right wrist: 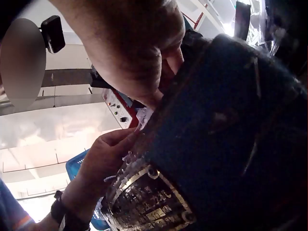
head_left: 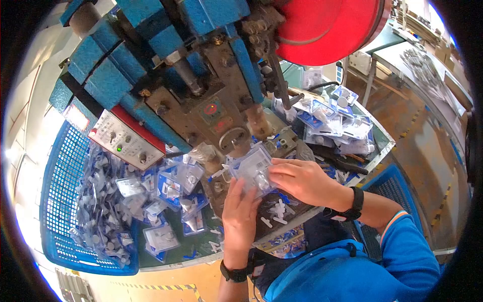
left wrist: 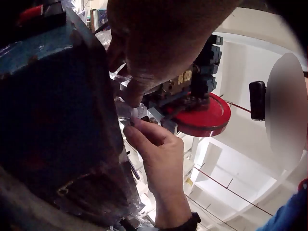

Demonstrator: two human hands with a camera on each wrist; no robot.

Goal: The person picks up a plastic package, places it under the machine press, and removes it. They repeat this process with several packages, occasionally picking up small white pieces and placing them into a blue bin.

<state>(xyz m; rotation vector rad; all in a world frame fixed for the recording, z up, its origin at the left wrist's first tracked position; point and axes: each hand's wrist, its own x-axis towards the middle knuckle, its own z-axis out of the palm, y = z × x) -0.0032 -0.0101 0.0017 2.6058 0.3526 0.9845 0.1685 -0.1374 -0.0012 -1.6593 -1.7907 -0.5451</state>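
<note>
The left hand and right hand hold a clear blister pack at the blue press.

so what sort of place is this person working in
Probably a small factory or packing workshop: there's a heavy blue machine with a big red wheel, a blue plastic basket heaped with clear plastic packs, and striped floor tape.
</note>
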